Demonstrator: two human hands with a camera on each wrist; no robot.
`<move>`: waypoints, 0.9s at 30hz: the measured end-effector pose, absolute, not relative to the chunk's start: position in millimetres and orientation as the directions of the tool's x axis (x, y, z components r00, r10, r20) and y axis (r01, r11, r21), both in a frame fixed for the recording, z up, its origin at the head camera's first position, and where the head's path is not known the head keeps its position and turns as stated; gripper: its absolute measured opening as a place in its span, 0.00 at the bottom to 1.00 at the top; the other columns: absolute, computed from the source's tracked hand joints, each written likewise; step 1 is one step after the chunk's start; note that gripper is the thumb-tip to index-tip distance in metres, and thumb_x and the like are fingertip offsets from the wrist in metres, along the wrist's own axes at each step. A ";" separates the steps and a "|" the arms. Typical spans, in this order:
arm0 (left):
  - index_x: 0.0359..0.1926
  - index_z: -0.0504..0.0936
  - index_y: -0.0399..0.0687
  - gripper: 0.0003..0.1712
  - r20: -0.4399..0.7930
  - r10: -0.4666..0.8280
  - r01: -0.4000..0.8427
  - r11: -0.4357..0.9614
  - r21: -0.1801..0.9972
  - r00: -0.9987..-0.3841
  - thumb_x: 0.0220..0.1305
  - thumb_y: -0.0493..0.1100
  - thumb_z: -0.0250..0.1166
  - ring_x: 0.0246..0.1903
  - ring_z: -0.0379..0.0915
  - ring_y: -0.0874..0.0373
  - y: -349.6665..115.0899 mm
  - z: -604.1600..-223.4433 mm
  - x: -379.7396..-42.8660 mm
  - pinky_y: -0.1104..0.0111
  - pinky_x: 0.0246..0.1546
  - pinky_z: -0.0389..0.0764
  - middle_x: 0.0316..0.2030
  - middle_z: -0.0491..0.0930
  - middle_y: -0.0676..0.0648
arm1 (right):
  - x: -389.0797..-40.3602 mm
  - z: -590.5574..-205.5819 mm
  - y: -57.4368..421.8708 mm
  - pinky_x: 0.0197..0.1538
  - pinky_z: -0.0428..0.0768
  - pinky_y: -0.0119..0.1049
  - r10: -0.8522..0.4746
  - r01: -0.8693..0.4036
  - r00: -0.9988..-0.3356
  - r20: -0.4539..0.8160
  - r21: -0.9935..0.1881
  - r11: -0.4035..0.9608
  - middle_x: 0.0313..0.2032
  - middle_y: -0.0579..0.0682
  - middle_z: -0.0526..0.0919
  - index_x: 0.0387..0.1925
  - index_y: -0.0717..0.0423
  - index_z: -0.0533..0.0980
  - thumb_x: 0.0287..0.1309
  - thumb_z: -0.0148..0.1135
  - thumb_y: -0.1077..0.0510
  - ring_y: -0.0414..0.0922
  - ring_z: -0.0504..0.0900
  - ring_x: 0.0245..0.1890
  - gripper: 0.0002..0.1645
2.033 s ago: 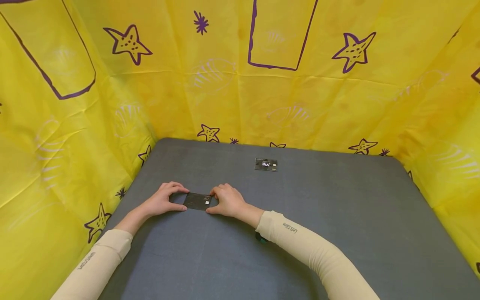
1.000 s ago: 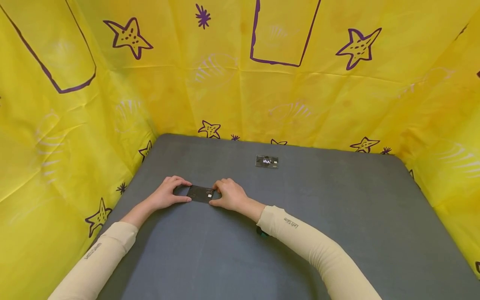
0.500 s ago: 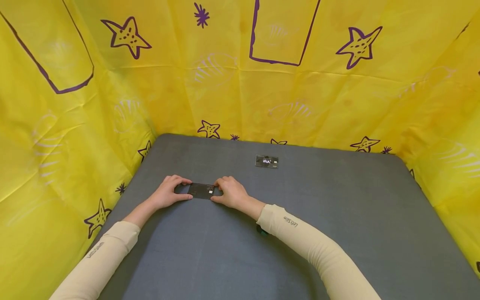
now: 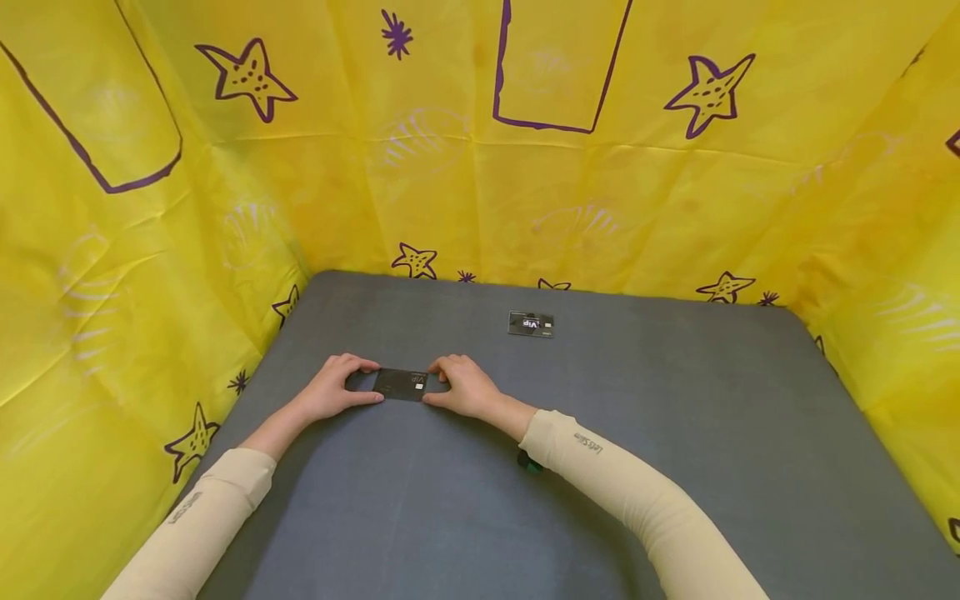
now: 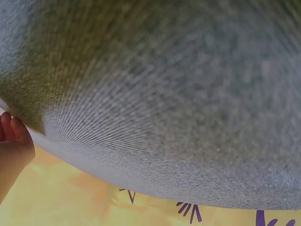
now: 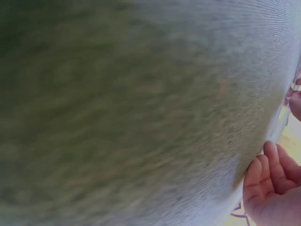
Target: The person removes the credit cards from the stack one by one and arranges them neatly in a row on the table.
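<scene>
In the head view a black VIP card with a small pale chip lies level at the table's left side. My left hand holds its left end, thumb at the near corner and forefinger at the far one. At the opposite end my right hand grips the right corners the same way. Whether the card touches the cloth cannot be told. Left wrist view: only part of the left hand shows, at the left edge. In the right wrist view, the fingers of the right hand appear low at the right.
A second dark card, printed "Vip", lies farther back on the grey table. Yellow cloth with purple starfish drawings hangs behind and along both sides of the table.
Both hands and the black card between them have shifted slightly away from me and to the right, mostly in the first second. The grip looks the same; the second card stays put.
</scene>
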State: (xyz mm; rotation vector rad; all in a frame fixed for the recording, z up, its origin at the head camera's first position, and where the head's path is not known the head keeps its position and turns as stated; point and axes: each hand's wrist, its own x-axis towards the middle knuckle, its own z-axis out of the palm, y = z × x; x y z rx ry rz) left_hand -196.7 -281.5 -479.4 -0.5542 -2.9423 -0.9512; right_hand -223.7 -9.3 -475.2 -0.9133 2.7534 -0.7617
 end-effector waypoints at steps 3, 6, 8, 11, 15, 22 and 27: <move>0.54 0.80 0.40 0.32 0.137 0.336 0.352 0.746 0.565 -0.932 0.51 0.52 0.76 0.49 0.65 0.44 -278.9 -479.0 -196.9 0.51 0.49 0.64 0.47 0.77 0.41 | -224.7 -478.1 -4.7 0.47 0.73 0.36 -0.595 -0.532 -0.802 0.053 -0.519 0.669 0.37 0.47 0.77 0.52 0.54 0.77 0.57 0.69 0.45 0.44 0.73 0.41 0.26; 0.54 0.80 0.39 0.33 0.175 0.347 0.383 0.734 0.561 -0.921 0.51 0.51 0.77 0.51 0.64 0.42 -274.9 -479.6 -197.8 0.49 0.51 0.64 0.50 0.77 0.40 | -225.4 -480.5 0.2 0.49 0.73 0.37 -0.593 -0.532 -0.802 0.072 -0.537 0.654 0.38 0.46 0.77 0.52 0.54 0.77 0.57 0.69 0.45 0.44 0.74 0.42 0.25; 0.55 0.79 0.39 0.33 0.180 0.352 0.389 0.728 0.564 -0.919 0.51 0.51 0.77 0.53 0.64 0.42 -271.4 -479.8 -198.5 0.48 0.53 0.64 0.52 0.76 0.39 | -226.0 -481.4 3.5 0.49 0.73 0.37 -0.594 -0.534 -0.800 0.083 -0.552 0.641 0.39 0.47 0.78 0.52 0.55 0.77 0.57 0.69 0.46 0.43 0.74 0.42 0.25; 0.56 0.79 0.41 0.33 0.173 0.345 0.379 0.722 0.578 -0.922 0.52 0.51 0.76 0.55 0.64 0.42 -264.8 -478.3 -199.4 0.48 0.56 0.63 0.54 0.75 0.40 | -226.5 -481.5 9.5 0.49 0.73 0.39 -0.604 -0.549 -0.789 0.116 -0.574 0.608 0.39 0.48 0.78 0.51 0.56 0.78 0.57 0.70 0.48 0.44 0.74 0.42 0.25; 0.57 0.78 0.42 0.32 0.174 0.335 0.369 0.706 0.605 -0.926 0.53 0.50 0.75 0.55 0.66 0.44 -252.9 -475.1 -201.4 0.48 0.56 0.65 0.54 0.75 0.42 | -228.4 -481.3 19.1 0.48 0.73 0.39 -0.606 -0.566 -0.780 0.155 -0.588 0.578 0.39 0.50 0.79 0.50 0.57 0.78 0.56 0.70 0.50 0.45 0.75 0.41 0.23; 0.57 0.78 0.42 0.31 0.169 0.304 0.333 0.647 0.686 -0.938 0.54 0.48 0.76 0.53 0.73 0.45 -229.6 -472.5 -208.4 0.51 0.55 0.72 0.53 0.77 0.43 | -232.0 -478.6 35.4 0.47 0.74 0.39 -0.584 -0.553 -0.792 0.179 -0.616 0.561 0.40 0.51 0.80 0.51 0.58 0.78 0.56 0.70 0.52 0.46 0.76 0.41 0.23; 0.56 0.78 0.41 0.31 0.150 0.293 0.306 0.612 0.729 -0.944 0.53 0.47 0.76 0.55 0.74 0.45 -213.2 -471.1 -215.4 0.52 0.57 0.72 0.52 0.77 0.43 | -235.1 -476.1 46.5 0.46 0.75 0.38 -0.558 -0.526 -0.811 0.175 -0.635 0.566 0.41 0.50 0.80 0.52 0.57 0.78 0.57 0.69 0.52 0.45 0.76 0.40 0.23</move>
